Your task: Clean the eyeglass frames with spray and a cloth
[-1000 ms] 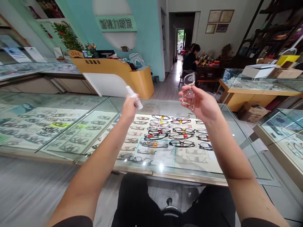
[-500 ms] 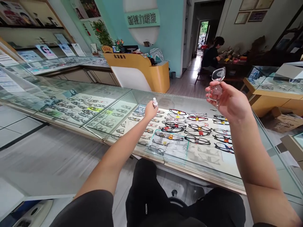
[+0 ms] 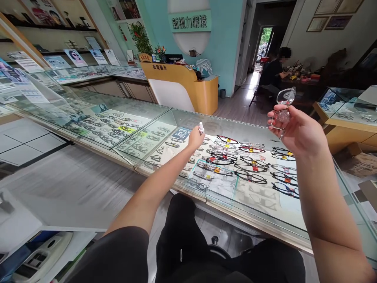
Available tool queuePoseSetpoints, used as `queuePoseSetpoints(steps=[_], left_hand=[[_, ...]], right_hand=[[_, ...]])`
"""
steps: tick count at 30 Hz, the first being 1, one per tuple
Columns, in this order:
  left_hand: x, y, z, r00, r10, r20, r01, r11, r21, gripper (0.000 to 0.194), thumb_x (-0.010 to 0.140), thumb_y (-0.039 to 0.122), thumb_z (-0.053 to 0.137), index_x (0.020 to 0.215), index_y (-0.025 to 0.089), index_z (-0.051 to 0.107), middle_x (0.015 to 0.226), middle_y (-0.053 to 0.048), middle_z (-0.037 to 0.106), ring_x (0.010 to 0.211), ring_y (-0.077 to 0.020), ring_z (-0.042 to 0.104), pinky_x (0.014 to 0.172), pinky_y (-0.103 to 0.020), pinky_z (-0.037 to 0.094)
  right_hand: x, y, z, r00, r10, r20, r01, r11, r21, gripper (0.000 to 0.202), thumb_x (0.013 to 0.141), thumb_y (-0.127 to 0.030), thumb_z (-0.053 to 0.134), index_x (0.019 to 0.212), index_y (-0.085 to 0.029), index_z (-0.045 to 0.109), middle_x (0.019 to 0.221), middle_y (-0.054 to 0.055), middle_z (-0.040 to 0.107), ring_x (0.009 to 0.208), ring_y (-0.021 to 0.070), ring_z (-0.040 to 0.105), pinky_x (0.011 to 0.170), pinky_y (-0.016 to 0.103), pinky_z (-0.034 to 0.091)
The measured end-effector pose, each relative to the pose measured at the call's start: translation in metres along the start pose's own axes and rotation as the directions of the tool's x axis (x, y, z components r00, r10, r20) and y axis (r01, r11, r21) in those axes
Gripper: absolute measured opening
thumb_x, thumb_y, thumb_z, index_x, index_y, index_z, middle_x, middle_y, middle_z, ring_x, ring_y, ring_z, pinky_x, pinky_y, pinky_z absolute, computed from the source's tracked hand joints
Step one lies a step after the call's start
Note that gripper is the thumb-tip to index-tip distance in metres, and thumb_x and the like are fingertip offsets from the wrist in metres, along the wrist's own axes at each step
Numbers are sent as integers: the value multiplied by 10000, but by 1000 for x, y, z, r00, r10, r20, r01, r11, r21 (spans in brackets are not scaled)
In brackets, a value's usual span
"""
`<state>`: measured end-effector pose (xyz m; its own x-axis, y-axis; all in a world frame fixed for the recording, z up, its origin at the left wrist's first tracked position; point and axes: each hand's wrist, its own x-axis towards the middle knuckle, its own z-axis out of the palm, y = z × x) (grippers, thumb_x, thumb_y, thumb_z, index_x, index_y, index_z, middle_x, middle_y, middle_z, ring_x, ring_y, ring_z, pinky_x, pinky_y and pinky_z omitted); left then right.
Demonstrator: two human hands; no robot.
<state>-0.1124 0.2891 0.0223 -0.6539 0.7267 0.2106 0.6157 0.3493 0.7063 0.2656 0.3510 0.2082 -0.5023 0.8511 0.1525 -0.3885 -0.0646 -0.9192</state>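
My left hand (image 3: 196,138) is closed around a small white spray bottle (image 3: 201,128), whose top sticks up above the fingers. It is held over the glass display counter (image 3: 185,118). On the right, my right hand (image 3: 300,124) grips a pair of glasses (image 3: 286,96), raised and turned on end above the counter. Small droplets or spots show on the lenses. Under the glass lie rows of eyeglass frames (image 3: 224,158), several with coloured tags. A dark card (image 3: 182,133) with white lettering lies near my left hand.
A yellow-and-white reception desk (image 3: 203,92) stands beyond the counter. At a cluttered table in the back right sits another person (image 3: 271,74). Another glass case (image 3: 344,108) and a cardboard box (image 3: 357,159) are at the right. A wheeled stool base (image 3: 216,248) shows below me.
The whole view has shifted, so the counter and desk sit a little further right and lower. Both hands keep their holds on the spray bottle and the glasses.
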Motion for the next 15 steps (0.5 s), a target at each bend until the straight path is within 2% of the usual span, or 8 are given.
queuePoseSetpoints(steps=[4,6,8,10,12,14,15], left_hand=[[-9,4,-8,1000,11,-1,-11,1000,-11,585,894,203,770,1427,170,531,1404,-201,701,1226,-305,674,1016,-390,465],[-16,4,-24,999,19,-42,-19,1000,-7,694,872,235,793,1492,190,484,1517,-206,630,1305,-310,645,1074,-400,459],[-24,0,-51,996,7,-93,-7,1000,1,700,871,266,781,1500,220,479,1527,-191,614,1323,-321,634,1102,-420,457],[-29,-12,-87,989,-51,-136,52,999,8,608,842,289,795,1395,233,549,1398,-188,672,1286,-364,640,1100,-464,457],[-32,-31,-125,969,-173,-177,175,985,-7,491,749,289,862,1168,237,612,1289,-197,695,1326,-437,599,1092,-503,450],[-33,-54,-157,939,-310,-152,303,951,-69,438,621,247,927,887,241,581,1107,-188,718,1341,-483,581,1007,-466,492],[-35,-65,-169,928,-354,-115,342,933,-111,452,578,232,943,793,246,546,985,-165,719,1284,-474,619,938,-427,513]], right_hand=[[0,1,-1,1000,-18,-11,18,999,-27,355,1084,-345,523,944,-231,828,992,84,781,788,148,711,767,294,541],[0,1,-1,1000,-19,-23,18,999,-29,348,1078,-346,531,940,-230,828,989,86,780,784,150,708,762,294,541],[-1,0,-1,999,-19,-33,18,1000,-24,351,1080,-339,532,934,-224,830,979,87,781,779,150,707,761,305,537],[0,-1,-1,999,-24,-40,23,999,-26,360,1082,-327,527,923,-224,833,970,88,785,775,154,708,764,324,531],[0,-1,-2,999,-27,-46,26,999,-34,375,1086,-321,518,908,-233,837,964,87,788,771,157,708,766,332,530],[1,-1,-1,998,-30,-56,28,999,-38,390,1091,-314,510,900,-237,842,959,84,789,759,153,705,763,323,531],[1,0,-1,998,-30,-60,28,999,-34,395,1093,-310,508,901,-233,845,956,83,789,752,149,704,758,315,531]])
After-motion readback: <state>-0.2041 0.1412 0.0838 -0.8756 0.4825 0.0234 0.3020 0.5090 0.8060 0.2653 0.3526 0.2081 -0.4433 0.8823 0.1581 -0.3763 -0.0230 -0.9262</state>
